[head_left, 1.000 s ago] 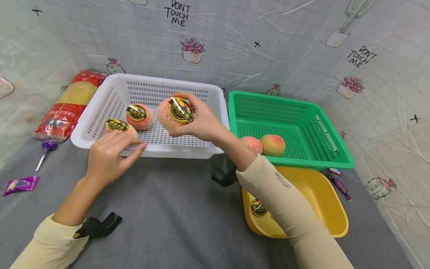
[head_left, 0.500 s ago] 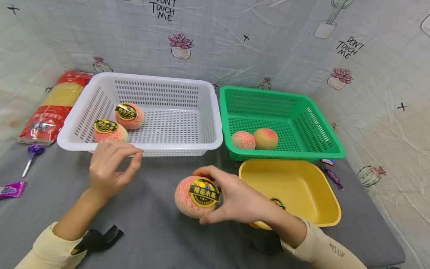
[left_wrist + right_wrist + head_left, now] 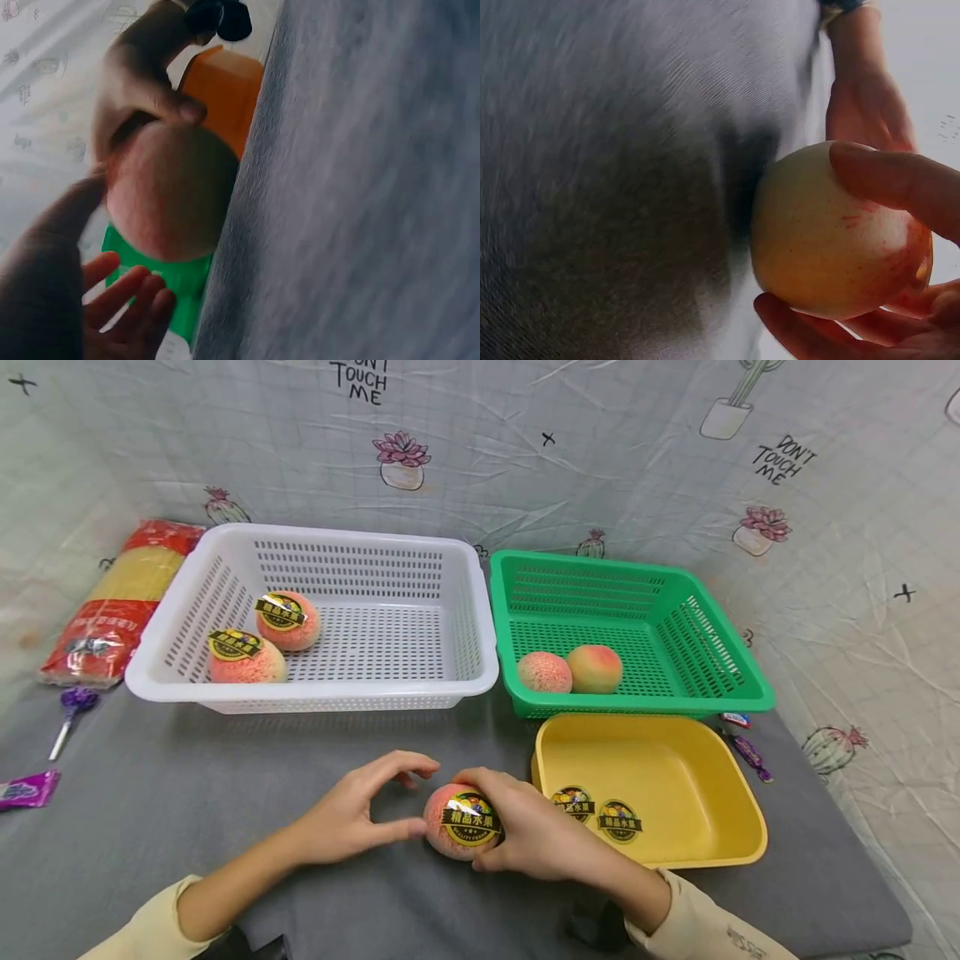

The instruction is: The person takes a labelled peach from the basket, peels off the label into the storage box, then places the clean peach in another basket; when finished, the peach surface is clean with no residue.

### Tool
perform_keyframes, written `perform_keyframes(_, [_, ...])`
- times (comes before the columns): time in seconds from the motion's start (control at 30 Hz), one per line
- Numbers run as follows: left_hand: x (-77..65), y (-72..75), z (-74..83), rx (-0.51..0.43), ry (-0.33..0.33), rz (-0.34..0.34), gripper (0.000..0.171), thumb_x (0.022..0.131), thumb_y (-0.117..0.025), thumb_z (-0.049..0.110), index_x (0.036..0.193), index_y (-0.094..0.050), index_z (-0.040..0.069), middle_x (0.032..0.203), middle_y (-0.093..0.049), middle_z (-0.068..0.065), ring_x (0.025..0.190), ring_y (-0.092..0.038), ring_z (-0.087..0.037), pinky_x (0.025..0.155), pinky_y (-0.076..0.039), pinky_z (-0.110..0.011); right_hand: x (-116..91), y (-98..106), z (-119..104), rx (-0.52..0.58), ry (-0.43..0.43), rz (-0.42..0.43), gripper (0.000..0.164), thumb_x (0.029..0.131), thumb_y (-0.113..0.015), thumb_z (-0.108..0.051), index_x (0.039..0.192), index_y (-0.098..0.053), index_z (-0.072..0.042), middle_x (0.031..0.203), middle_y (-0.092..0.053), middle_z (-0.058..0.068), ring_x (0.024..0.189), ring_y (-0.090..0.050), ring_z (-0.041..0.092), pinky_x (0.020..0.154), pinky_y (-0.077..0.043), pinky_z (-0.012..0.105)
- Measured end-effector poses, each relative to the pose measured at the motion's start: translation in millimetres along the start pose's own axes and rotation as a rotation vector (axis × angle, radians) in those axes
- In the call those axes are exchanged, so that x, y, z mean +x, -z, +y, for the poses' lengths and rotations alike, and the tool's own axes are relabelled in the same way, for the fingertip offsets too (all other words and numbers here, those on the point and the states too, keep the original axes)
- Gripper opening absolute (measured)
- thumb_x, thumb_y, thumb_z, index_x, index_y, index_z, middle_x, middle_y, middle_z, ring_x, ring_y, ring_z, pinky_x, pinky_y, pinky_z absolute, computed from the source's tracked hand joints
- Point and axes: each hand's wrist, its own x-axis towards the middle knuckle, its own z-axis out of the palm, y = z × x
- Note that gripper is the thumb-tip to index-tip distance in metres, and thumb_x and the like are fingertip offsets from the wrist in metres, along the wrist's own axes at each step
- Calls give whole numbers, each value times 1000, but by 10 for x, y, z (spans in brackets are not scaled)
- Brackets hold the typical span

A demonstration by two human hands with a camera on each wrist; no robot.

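Observation:
Low over the grey cloth in the head view, my right hand grips a pink speckled peach with a black-and-gold label facing up. In the right wrist view, thumb and fingers curl round the peach's pale side. On the peach's left, my left hand spreads its fingers, its thumb tip at or very near the fruit; contact is unclear. The left wrist view shows these fingers apart from the peach. Two labelled peaches, one behind and one in front, lie in the white basket.
Behind right, a green basket holds a speckled peach and a smooth peach. A yellow basin before it contains two round labels. Far left lie a red-and-yellow packet, a lollipop and a purple sweet.
My right hand has carried the peach out of the white basket to the cloth in front. My left hand has left the basket's front rim and moved right, beside that peach.

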Motion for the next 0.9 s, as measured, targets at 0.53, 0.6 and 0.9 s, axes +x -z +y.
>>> perform_keyframes(0.53, [15, -180, -62, -5, 31, -97, 61, 82, -76, 21, 135, -48, 7, 131, -54, -2, 114, -54, -16, 92, -45, -33, -139, 120, -30, -149, -11, 56, 87, 70, -86, -17, 140, -37, 1, 134, -47, 13, 116, -50, 22, 94, -43, 41])
perform_keyframes(0.6, [16, -187, -63, -10, 39, -90, 61, 82, -76, 22, 135, -49, 7, 131, -54, -1, 114, -54, -15, 93, -45, -32, -177, 165, -24, -155, -8, 75, 81, 70, -86, -18, 136, -42, 2, 129, -50, 11, 107, -55, 21, 88, -47, 38])
perform_keyframes(0.9, [13, -193, -80, -24, 43, -82, 60, 83, -75, 19, 136, -48, 8, 130, -54, -2, 114, -55, -16, 92, -45, -32, -221, 223, 78, -317, 130, 193, 7, 88, -69, -12, 90, -64, -9, 93, -53, -3, 88, -45, 15, 77, -43, 30])
